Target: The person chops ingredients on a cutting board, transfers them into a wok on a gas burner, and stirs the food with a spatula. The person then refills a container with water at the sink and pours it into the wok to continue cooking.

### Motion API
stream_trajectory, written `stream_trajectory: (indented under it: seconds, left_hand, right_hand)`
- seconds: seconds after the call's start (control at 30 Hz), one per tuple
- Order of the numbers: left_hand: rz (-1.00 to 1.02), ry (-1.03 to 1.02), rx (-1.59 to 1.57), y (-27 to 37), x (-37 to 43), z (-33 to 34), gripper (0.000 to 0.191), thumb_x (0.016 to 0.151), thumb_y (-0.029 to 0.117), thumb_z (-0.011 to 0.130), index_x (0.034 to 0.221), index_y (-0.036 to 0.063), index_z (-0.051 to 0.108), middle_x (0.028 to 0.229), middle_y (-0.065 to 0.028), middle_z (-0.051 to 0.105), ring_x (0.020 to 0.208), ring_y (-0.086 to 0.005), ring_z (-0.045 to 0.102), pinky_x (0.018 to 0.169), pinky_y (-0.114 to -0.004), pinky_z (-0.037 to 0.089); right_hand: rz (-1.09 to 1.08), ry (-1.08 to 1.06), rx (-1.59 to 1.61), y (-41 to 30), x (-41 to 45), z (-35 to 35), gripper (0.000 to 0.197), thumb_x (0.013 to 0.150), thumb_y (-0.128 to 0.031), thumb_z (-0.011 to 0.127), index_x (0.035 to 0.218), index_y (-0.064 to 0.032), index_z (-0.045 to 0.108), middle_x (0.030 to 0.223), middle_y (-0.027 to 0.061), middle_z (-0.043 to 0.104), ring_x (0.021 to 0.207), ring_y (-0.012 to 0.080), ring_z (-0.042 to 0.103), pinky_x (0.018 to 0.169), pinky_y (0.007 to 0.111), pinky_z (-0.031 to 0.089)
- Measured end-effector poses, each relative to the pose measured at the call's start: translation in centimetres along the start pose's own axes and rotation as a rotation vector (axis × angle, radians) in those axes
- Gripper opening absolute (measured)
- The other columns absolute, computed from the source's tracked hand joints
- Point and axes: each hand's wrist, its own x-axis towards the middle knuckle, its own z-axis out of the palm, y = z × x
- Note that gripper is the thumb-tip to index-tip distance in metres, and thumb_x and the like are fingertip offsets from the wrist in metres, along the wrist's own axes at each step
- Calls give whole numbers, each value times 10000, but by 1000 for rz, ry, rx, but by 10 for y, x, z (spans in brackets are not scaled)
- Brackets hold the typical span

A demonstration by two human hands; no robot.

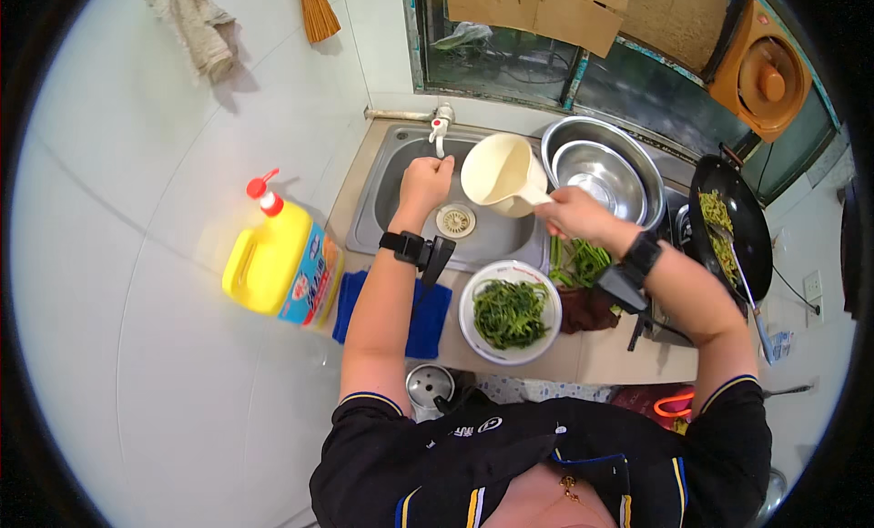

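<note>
My right hand point(570, 214) grips the handle of a cream plastic water scoop point(493, 166), which is tilted over the right part of the grey sink point(403, 207). My left hand point(427, 183) is curled just below the spout of the white tap point(440, 126); whether anything is inside its fingers cannot be told. Nested steel bowls point(599, 173) stand right of the scoop. In front of the sink, a white bowl point(511, 312) holds cooked leafy greens. Raw green stems point(580, 262) lie beside it, near my right wrist.
A blue cloth point(430, 320) lies on the counter under my left forearm, beside a big yellow detergent bottle point(273, 262). A black wok point(744, 221) with food and a spatula point(744, 268) stands at the right. A dark red cloth point(587, 311) lies by the greens.
</note>
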Motion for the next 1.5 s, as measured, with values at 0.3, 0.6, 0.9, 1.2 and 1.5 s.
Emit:
stream_trajectory:
  seconds: [0.3,0.6,0.9,1.2,1.5]
  left_hand:
    - [18,146,651,-63,110,16,348,871,306,459,787,28,651,754,-171,629,745,-340,610,668,-429,490]
    - [-14,-67,498,-79,148,41,372,841,295,443,778,-13,642,812,-224,623,773,-377,600,685,-450,478]
    - [-116,-188,127,-77,159,52,429,819,262,418,605,-45,627,597,-186,607,672,-340,615,673,-403,486]
    - [-200,-151,-39,-77,160,57,471,865,299,422,587,-8,648,500,-105,575,469,-231,558,525,-330,459]
    - [-113,-159,-147,-84,150,43,468,836,352,511,591,-35,607,497,-94,549,477,-194,556,485,-319,429]
  right_hand:
    - [72,35,239,46,127,65,271,823,-201,554,783,66,584,586,61,552,442,120,475,430,260,381]
    - [50,-32,331,52,157,82,263,843,-231,535,790,23,577,601,39,540,471,108,475,454,251,384]
    - [39,-77,425,63,181,89,248,837,-236,562,776,3,575,596,29,538,472,100,470,444,240,377]
    - [60,-77,466,72,195,98,253,830,-234,574,781,13,589,605,32,549,483,104,479,455,235,383]
    - [82,-49,468,78,205,103,232,832,-214,576,786,13,592,597,35,544,475,108,481,446,239,391]
